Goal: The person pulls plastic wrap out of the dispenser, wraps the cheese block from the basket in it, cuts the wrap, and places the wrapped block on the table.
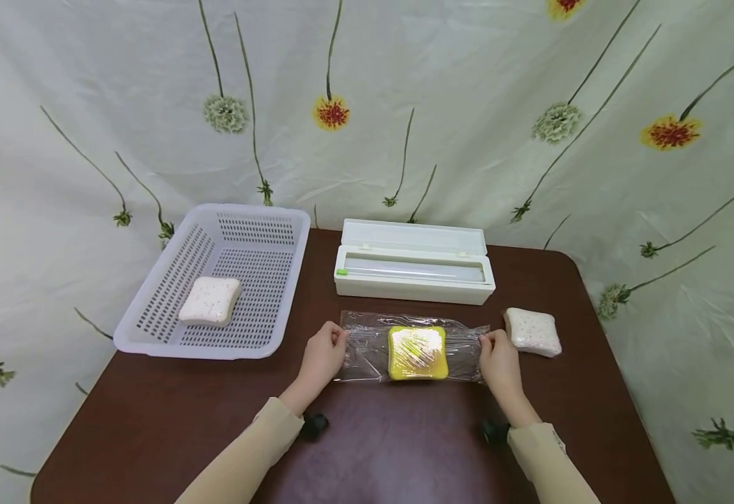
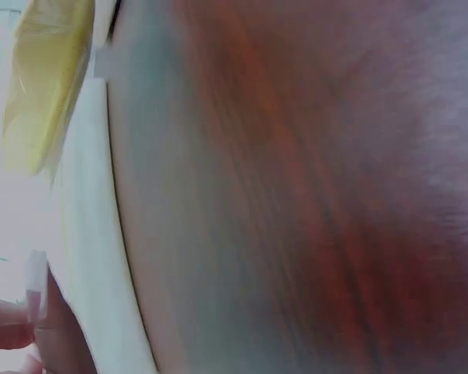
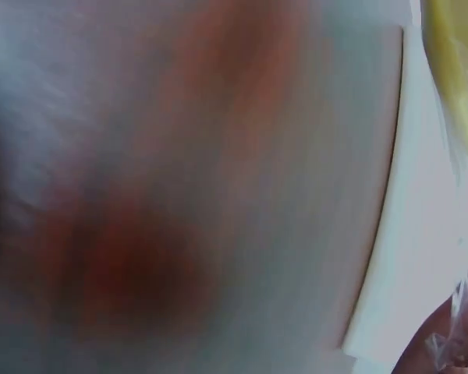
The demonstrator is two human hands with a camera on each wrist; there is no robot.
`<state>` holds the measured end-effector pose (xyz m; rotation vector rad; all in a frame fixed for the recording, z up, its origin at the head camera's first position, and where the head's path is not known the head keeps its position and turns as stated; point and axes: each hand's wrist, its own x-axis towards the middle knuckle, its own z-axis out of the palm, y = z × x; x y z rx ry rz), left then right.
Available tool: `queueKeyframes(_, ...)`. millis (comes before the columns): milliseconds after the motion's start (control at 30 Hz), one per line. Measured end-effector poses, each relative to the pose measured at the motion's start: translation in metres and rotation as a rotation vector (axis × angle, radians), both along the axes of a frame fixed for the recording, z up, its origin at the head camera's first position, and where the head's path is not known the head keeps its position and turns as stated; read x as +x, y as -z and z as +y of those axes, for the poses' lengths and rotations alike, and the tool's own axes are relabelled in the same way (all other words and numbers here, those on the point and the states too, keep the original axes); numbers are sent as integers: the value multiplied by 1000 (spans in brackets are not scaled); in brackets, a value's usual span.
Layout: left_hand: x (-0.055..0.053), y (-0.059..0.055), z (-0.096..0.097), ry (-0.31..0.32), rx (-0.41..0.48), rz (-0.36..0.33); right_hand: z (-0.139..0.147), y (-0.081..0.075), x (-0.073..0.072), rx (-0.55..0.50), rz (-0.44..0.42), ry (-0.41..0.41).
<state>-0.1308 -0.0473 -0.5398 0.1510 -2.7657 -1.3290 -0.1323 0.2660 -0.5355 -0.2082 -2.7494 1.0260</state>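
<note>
A yellow block shaped like a bread slice (image 1: 418, 353) is wrapped in clear plastic film (image 1: 367, 350), which stretches out flat on both sides of it. My left hand (image 1: 325, 355) pinches the film's left end between thumb and fingers. At the other end, my right hand (image 1: 501, 364) pinches the bunched film. The left wrist view has the yellow block (image 2: 47, 86) at upper left and fingertips at lower left. In the right wrist view, crinkled film (image 3: 460, 327) shows at the fingers. Whether the block touches the table cannot be told.
Behind the film stands a white cling-film box (image 1: 413, 288), lid raised, with a roll inside. A white plastic basket (image 1: 291, 294) at left holds a white speckled block (image 1: 210, 301). Another white speckled block (image 1: 533, 332), shiny with film, lies beside my right hand on the brown table (image 1: 392, 448).
</note>
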Motion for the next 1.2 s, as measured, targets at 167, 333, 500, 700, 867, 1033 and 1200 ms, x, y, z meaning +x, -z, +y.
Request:
queueKeyframes(167,9,9,-1,14,-38,-31,2,8,13,-6,-84,-18)
queueKeyframes(333,10,16,-1,10,-16,-73,1,12,16,-84,-153,-29)
queueKeyframes(500,9,15,1,20,48,-108,4,11,16,-110,-168,-22)
queueKeyframes(700,9,7,9,39,230,-118,10,14,14,-165,-172,-18)
queueKeyframes(867,9,1,23,32,444,-119,9,13,10,-388,-218,-25)
queueKeyframes(1033,7,-5,42,5,603,-115,7,12,8,-548,-242,-14)
queueKeyframes(1200,8,-12,64,32,654,-114,6,10,9,-669,-307,6)
